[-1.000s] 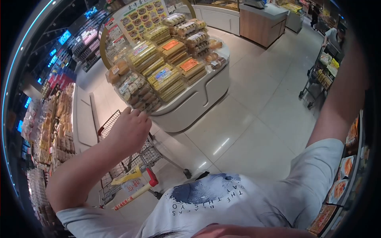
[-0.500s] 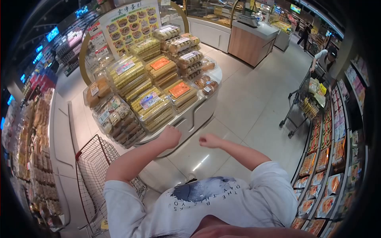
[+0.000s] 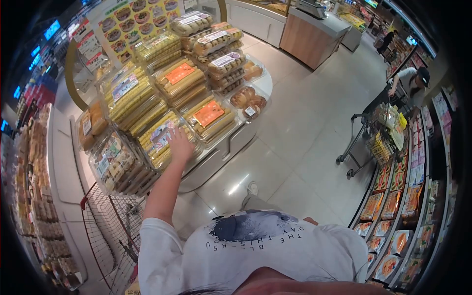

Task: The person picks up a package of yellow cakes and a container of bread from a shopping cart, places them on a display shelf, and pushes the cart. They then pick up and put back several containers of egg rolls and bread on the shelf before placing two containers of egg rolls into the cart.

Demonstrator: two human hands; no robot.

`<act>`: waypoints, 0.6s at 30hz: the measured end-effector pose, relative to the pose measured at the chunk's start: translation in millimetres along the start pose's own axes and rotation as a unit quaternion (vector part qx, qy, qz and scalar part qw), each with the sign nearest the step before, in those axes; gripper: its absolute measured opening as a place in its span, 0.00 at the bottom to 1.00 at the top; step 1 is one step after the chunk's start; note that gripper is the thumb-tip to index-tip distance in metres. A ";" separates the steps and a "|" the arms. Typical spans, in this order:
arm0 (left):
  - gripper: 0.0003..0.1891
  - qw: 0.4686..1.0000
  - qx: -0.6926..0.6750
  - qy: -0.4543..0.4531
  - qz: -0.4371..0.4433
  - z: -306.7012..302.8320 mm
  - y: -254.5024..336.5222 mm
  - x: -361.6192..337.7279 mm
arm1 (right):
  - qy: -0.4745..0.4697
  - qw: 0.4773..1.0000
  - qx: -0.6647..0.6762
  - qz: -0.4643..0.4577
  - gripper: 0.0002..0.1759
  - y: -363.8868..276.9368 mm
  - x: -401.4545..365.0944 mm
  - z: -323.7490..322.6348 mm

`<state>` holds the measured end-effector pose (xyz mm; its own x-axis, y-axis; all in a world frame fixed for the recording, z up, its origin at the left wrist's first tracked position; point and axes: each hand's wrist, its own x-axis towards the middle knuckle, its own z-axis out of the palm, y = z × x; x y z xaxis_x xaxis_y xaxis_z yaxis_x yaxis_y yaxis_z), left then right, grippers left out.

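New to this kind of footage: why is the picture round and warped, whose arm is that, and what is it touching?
There is no machine here. A person wears one wide-angle camera on the head, aimed forward and down, which bends the picture into a circle. The white T-shirt at the bottom is the wearer's own. Their left hand reaches out, open, with its fingers on a clear plastic box of pastries. The hand touches the box but does not grip it. The box sits among stacks of similar boxes on a round white display stand. The right hand is out of view. A wire shopping cart stands at lower left. Further off on the right, another shopper has a loaded cart.
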<state>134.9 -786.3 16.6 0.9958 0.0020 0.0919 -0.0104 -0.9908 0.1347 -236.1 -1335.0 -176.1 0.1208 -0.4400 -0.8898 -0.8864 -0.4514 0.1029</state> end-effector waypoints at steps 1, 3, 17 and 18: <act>0.35 1.000 -0.014 -0.003 -0.027 11.7 -1.8 7.3 | 0.021 0.999 0.013 0.024 0.20 -19.0 1.0 -10.2; 0.39 0.995 -0.039 -0.008 -0.086 39.7 -9.0 6.3 | -0.009 0.993 0.062 -0.098 0.18 -68.0 -15.1 -43.8; 0.40 0.991 -0.004 -0.008 -0.136 28.5 6.4 11.9 | -0.195 0.812 0.116 -0.537 0.08 -557.0 -128.4 -111.5; 0.40 0.991 -0.004 -0.004 -0.136 28.3 5.8 12.8 | -0.217 0.799 0.150 -0.541 0.08 -579.7 -161.1 -106.1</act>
<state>150.3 -795.9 -9.4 0.9626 0.2676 0.0427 0.2577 -0.9528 0.1607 305.6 -1084.8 -45.3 0.7791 0.4221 -0.4634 -0.4438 -0.1506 -0.8834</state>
